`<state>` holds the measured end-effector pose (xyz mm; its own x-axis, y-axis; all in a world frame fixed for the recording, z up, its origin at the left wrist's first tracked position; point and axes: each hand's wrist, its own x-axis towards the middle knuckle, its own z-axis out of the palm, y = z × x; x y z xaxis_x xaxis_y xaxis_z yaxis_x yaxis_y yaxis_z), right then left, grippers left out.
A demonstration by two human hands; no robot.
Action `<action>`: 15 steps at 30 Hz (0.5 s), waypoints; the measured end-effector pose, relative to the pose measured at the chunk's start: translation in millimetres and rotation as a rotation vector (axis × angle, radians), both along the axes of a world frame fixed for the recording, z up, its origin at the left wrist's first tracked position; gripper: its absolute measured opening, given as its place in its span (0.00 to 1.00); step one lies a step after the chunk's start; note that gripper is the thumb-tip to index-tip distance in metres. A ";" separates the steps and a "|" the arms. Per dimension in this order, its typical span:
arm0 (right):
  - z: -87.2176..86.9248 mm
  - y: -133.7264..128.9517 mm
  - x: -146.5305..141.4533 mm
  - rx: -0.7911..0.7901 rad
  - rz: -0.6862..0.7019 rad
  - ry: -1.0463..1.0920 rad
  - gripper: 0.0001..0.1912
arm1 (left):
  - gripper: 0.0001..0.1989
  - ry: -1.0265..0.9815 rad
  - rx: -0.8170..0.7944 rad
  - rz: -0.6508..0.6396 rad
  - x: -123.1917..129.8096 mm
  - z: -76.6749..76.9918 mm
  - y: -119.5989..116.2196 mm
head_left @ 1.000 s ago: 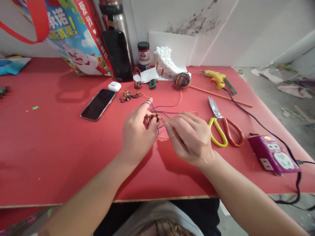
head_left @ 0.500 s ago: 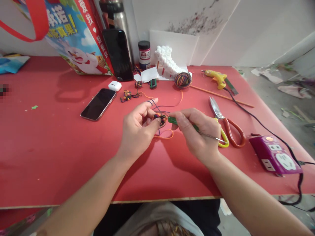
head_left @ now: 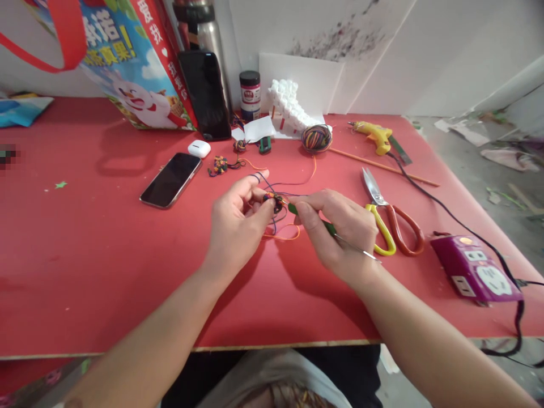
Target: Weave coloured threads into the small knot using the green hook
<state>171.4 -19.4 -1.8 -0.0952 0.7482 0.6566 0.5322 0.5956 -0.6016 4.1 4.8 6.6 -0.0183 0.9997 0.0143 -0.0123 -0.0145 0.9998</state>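
A small multicoloured crochet piece (head_left: 276,202) is pinched between the thumb and fingers of my left hand (head_left: 238,218), with dark yarn looped over a raised fingertip. My right hand (head_left: 340,229) is closed round a green-handled crochet hook (head_left: 330,228). The hook's front tip meets the right side of the piece; its metal rear end points toward my right wrist. Loose orange yarn (head_left: 293,232) curls on the table just below the piece. Behind my hands lies a ball of multicoloured yarn (head_left: 316,138), from which an orange strand runs forward.
Right of my hands lie scissors (head_left: 389,212), a purple power socket (head_left: 476,269) and a yellow glue gun (head_left: 376,135) with a black cable. Left are a phone (head_left: 170,180), an earphone case (head_left: 199,149) and another crochet piece (head_left: 220,165). A bag (head_left: 140,73) stands behind.
My right hand has shifted slightly left and its hook has tilted more steeply. The crochet piece has turned a little and moved slightly left and up in my left fingers.
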 end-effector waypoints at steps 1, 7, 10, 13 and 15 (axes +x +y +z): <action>1.3 -0.4 -0.2 -0.028 -0.009 0.026 0.11 | 0.19 0.029 0.027 0.011 -0.7 -0.2 0.6; 6.6 -1.8 -0.9 -0.116 -0.015 0.166 0.14 | 0.18 0.080 0.091 0.014 -3.3 0.3 2.4; 6.4 -1.7 -0.5 -0.148 -0.020 0.201 0.15 | 0.16 0.083 0.097 0.014 -4.1 0.0 2.3; 6.0 -2.2 0.2 -0.124 -0.010 0.165 0.15 | 0.13 0.110 0.142 0.025 -4.6 -0.9 1.5; 5.6 -2.4 0.6 -0.073 0.004 0.100 0.13 | 0.13 0.118 0.162 0.040 -4.2 -1.0 0.6</action>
<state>172.0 -21.8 3.8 -0.0346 0.7940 0.6069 0.4650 0.5503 -0.6935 0.0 5.4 5.6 -0.0470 0.9827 0.1789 0.1091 -0.1730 0.9789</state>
